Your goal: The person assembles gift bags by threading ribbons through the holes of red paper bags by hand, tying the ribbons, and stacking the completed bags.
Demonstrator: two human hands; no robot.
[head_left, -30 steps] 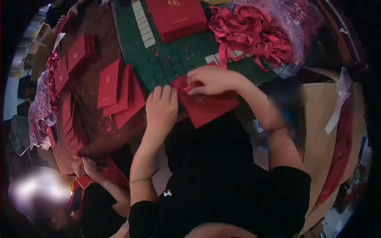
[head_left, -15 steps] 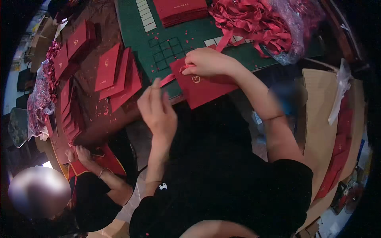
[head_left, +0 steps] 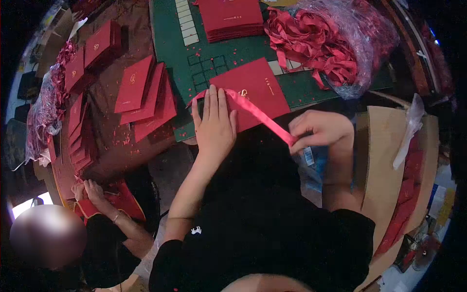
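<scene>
A red card or envelope (head_left: 255, 80) with gold print lies at the near edge of the green table. My left hand (head_left: 214, 124) rests flat across its left end, fingers stretched out and open, pressing on a pinkish-red ribbon. That ribbon (head_left: 262, 118) runs taut over the card and off its near edge to my right hand (head_left: 323, 130). Thumb and fingers of the right hand are closed in a pinch on the ribbon's end, clear of the tabletop. A short bit of ribbon pokes out left of my left fingers.
A stack of red cards (head_left: 231, 22) and a heap of ribbons (head_left: 316, 44) in plastic wrap lie farther back. More red cards (head_left: 134, 85) are spread on the brown surface. A co-worker's hands (head_left: 90, 190) work at lower left. A cardboard box (head_left: 382, 160) stands right.
My right hand has moved from the card to the right and nearer me, drawing the ribbon out straight. The left hand, raised before, now lies flat on the card, which has turned.
</scene>
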